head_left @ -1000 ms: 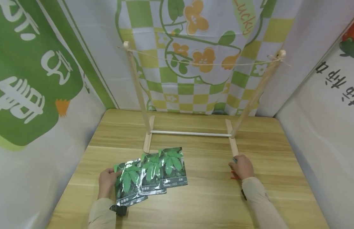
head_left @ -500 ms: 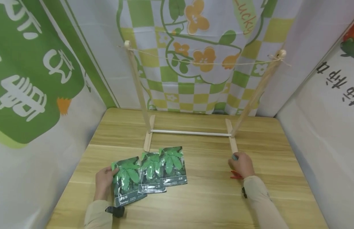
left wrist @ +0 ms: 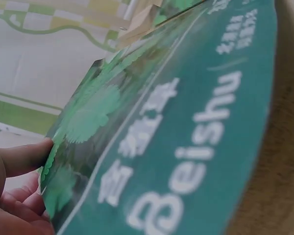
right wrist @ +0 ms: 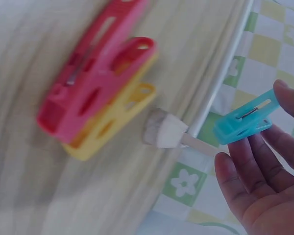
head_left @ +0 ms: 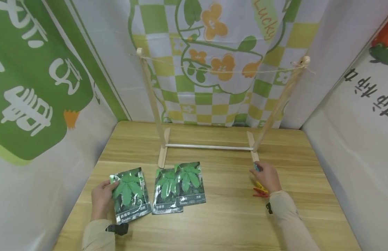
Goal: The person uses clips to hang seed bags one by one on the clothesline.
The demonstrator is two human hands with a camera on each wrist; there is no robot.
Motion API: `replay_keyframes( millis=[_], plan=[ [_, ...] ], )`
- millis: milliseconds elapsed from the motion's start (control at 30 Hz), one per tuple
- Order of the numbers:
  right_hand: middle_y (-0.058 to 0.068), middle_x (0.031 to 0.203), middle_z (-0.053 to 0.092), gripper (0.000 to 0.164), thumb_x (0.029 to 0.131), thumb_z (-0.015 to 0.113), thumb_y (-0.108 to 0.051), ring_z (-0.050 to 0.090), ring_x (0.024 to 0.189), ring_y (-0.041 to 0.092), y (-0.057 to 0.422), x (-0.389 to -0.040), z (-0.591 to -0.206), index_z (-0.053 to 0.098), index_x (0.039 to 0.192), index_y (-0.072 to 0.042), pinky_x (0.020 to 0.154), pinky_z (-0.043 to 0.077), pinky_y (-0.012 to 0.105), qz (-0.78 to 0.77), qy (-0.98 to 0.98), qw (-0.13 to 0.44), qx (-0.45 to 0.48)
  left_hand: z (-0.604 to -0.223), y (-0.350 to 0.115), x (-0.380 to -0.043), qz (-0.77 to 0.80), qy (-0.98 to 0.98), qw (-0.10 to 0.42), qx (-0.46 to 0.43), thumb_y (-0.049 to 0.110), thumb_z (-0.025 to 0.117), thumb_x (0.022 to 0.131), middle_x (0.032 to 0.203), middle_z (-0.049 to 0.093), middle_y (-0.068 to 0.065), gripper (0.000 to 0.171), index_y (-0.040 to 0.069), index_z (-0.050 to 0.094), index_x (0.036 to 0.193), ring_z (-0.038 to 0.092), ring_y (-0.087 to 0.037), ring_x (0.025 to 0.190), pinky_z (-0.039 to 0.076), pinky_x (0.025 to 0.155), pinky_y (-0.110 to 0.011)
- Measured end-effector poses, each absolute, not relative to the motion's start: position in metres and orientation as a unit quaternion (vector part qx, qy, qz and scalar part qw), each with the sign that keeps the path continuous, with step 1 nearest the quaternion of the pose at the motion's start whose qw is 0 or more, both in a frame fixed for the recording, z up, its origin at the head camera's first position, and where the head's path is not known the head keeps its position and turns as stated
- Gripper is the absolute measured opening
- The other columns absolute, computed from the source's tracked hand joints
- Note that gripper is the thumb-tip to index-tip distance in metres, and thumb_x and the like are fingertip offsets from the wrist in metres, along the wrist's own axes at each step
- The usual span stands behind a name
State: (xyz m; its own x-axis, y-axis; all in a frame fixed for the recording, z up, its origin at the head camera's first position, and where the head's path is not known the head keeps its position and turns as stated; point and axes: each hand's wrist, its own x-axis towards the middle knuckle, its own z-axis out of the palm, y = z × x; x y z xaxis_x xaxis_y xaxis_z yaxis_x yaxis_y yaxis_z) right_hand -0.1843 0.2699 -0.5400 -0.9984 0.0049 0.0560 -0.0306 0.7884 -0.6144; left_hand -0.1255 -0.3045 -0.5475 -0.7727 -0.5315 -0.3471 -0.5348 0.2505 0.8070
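Observation:
My left hand (head_left: 101,200) pinches the left edge of a green seed packet (head_left: 129,197), thumb on its leafy front. In the left wrist view that packet (left wrist: 186,132) fills much of the picture, tilted, its white lettering close to the camera. Two more seed packets (head_left: 190,184) lie overlapped on the table to its right. On the right, my right hand (head_left: 267,177) holds a light blue clothespin (right wrist: 242,117) by its handle ends between thumb and fingers. A red clothespin (right wrist: 88,83) and a yellow clothespin (right wrist: 112,120) lie side by side on the table near that hand.
Behind the packets stands a wooden frame, with a left post (head_left: 153,101), a right post (head_left: 280,101) and a white rod (head_left: 209,146) low between them. A thin string (head_left: 225,71) spans the post tops. Printed cloth (head_left: 209,108) hangs behind the wooden table (head_left: 219,223).
My left hand has drawn its packet leftward, apart from the other two. My right hand has shifted slightly away from me with the blue clothespin, and the yellow clothespin now shows in the head view.

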Motion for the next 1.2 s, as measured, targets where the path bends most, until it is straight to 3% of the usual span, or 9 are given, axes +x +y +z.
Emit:
replay_keyframes(
  millis=[100,233,367,500,733,833,967,1067,1200],
  plan=[
    [0.023,0.107,0.067,0.040,0.091,0.069,-0.021,0.064,0.098,0.036,0.271,-0.186,-0.534,0.063,0.121,0.004,0.084,0.053,0.052,0.336,-0.941,0.029,0.009,-0.544,-0.305,-0.130,0.516,0.787,-0.005,-0.339,0.033,0.060,0.096,0.126,0.056,-0.021,0.055,-0.006,0.051,0.134,0.053,-0.009,0.089,0.044,0.072,-0.017],
    [0.022,0.106,0.068,0.040,0.090,0.070,-0.022,0.064,0.097,0.036,0.271,-0.188,-0.523,0.064,0.121,0.003,0.081,0.054,0.050,0.340,-0.940,0.029,0.012,-0.539,-0.301,-0.137,0.533,0.778,-0.021,-0.333,0.031,0.059,0.096,0.128,0.055,-0.019,0.055,-0.007,0.049,0.135,0.053,-0.001,0.081,0.046,0.066,-0.011],
    [0.024,0.106,0.068,0.040,0.089,0.071,-0.020,0.065,0.096,0.038,0.270,-0.190,-0.511,0.065,0.120,0.004,0.080,0.054,0.050,0.348,-0.937,0.033,0.023,-0.531,-0.296,-0.145,0.553,0.768,-0.042,-0.319,0.030,0.061,0.096,0.108,0.062,-0.004,0.053,-0.007,0.052,0.133,0.054,0.005,0.075,0.048,0.065,-0.012],
    [0.024,0.110,0.067,0.043,0.090,0.071,-0.022,0.065,0.100,0.038,0.271,-0.192,-0.503,0.063,0.122,0.005,0.083,0.055,0.049,0.377,-0.926,0.022,0.020,-0.518,-0.293,-0.152,0.577,0.753,-0.049,-0.313,0.031,0.061,0.096,0.090,0.058,0.016,0.051,-0.003,0.053,0.133,0.057,0.006,0.075,0.050,0.067,-0.012],
    [0.026,0.111,0.067,0.040,0.090,0.070,-0.017,0.065,0.100,0.038,0.270,-0.196,-0.483,0.063,0.122,0.006,0.087,0.055,0.046,0.413,-0.910,0.036,0.021,-0.504,-0.290,-0.165,0.610,0.733,-0.061,-0.296,0.028,0.065,0.094,0.082,0.060,0.020,0.047,-0.002,0.054,0.129,0.060,0.004,0.075,0.051,0.066,-0.013],
    [0.024,0.108,0.069,0.037,0.089,0.071,-0.017,0.067,0.094,0.026,0.268,-0.199,-0.476,0.066,0.119,0.004,0.082,0.056,0.032,0.417,-0.907,0.053,0.029,-0.497,-0.288,-0.170,0.618,0.730,-0.074,-0.284,0.027,0.065,0.094,0.078,0.061,0.021,0.044,-0.001,0.054,0.126,0.061,0.005,0.072,0.051,0.066,-0.013],
    [0.023,0.107,0.069,0.035,0.089,0.072,-0.017,0.059,0.084,-0.003,0.267,-0.203,-0.469,0.067,0.117,0.004,0.074,0.049,0.011,0.430,-0.899,0.070,0.040,-0.489,-0.282,-0.174,0.630,0.725,-0.083,-0.267,0.022,0.065,0.094,0.077,0.063,0.022,0.038,-0.001,0.054,0.123,0.062,0.006,0.072,0.052,0.065,-0.013],
    [0.025,0.107,0.068,0.036,0.089,0.071,-0.014,0.052,0.080,-0.015,0.267,-0.205,-0.463,0.065,0.117,0.008,0.072,0.045,0.004,0.442,-0.891,0.089,0.049,-0.483,-0.279,-0.177,0.642,0.717,-0.090,-0.256,0.019,0.065,0.094,0.076,0.063,0.022,0.034,-0.001,0.054,0.121,0.062,0.005,0.072,0.052,0.066,-0.013],
    [0.028,0.105,0.067,0.037,0.089,0.071,-0.012,0.051,0.080,-0.017,0.264,-0.210,-0.453,0.064,0.118,0.010,0.073,0.045,0.001,0.454,-0.882,0.113,0.058,-0.474,-0.278,-0.181,0.644,0.714,-0.107,-0.253,0.018,0.067,0.093,0.078,0.066,0.019,0.029,0.004,0.056,0.115,0.063,0.005,0.070,0.052,0.065,-0.012]
  ],
)
